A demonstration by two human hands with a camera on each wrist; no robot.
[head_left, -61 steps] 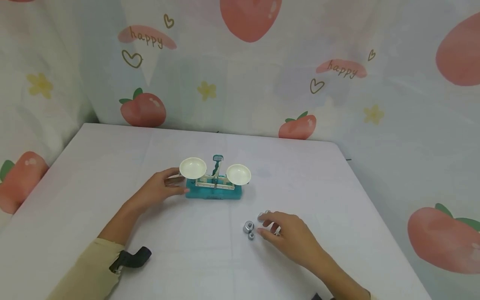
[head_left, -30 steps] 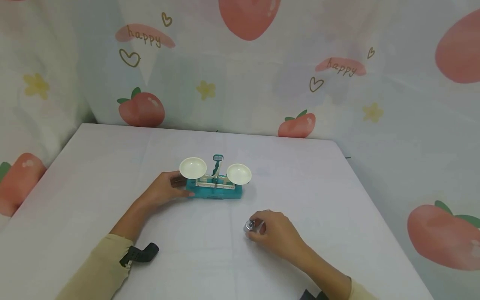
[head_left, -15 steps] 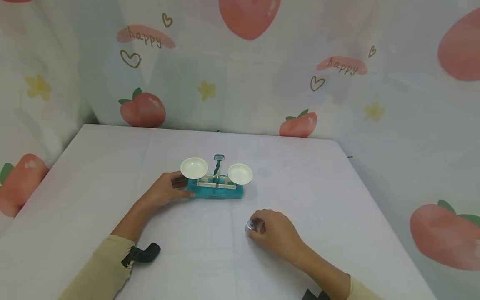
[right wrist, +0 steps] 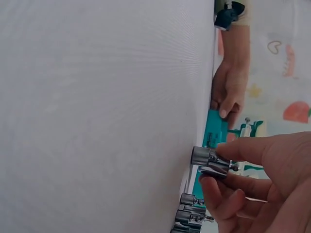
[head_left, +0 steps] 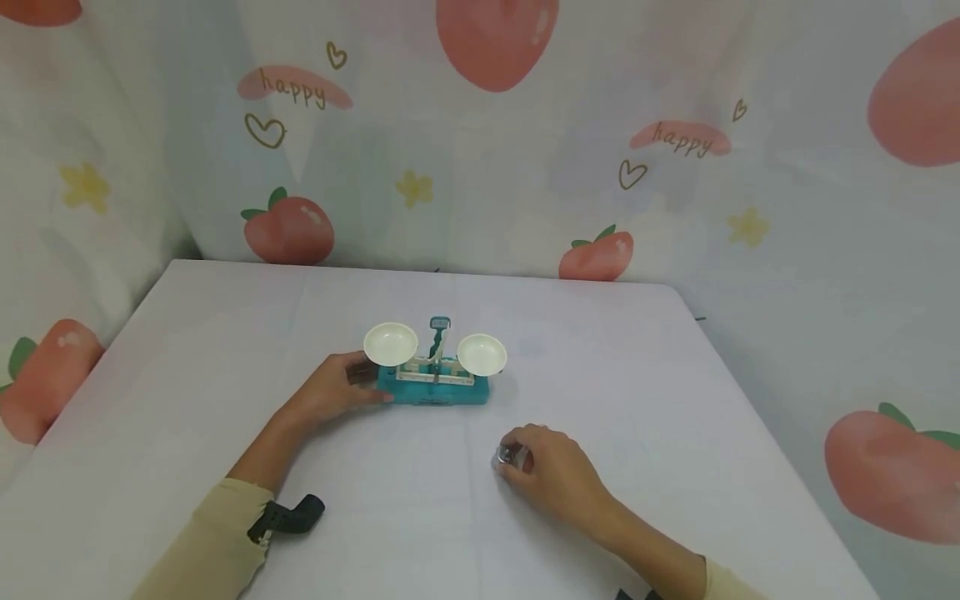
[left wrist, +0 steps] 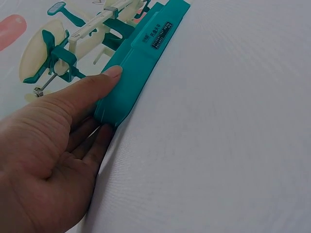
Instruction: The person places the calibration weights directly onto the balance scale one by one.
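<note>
A teal balance scale (head_left: 433, 392) with two cream pans stands upright on the white table. My left hand (head_left: 337, 390) grips the left end of its base; in the left wrist view the thumb (left wrist: 99, 81) lies on the teal base (left wrist: 141, 53) and the other fingers bend round its end. To the front right of the scale, my right hand (head_left: 551, 467) pinches silver metal weights (head_left: 506, 455) low over the table. In the right wrist view a smaller weight (right wrist: 200, 156) shows against a larger one (right wrist: 217, 171), between thumb and fingers. Both pans hold nothing.
Several more silver weights (right wrist: 186, 214) stand in a group beside the right hand, mostly hidden behind it in the head view. A fruit-print cloth (head_left: 510, 183) hangs behind the table (head_left: 600, 358). Black wrist cameras (head_left: 292, 518) sit on the sleeves.
Over two seconds my right hand has moved slightly left and closed its fingers on the weights. My left hand has settled further onto the scale's base. Lately both stay nearly still.
</note>
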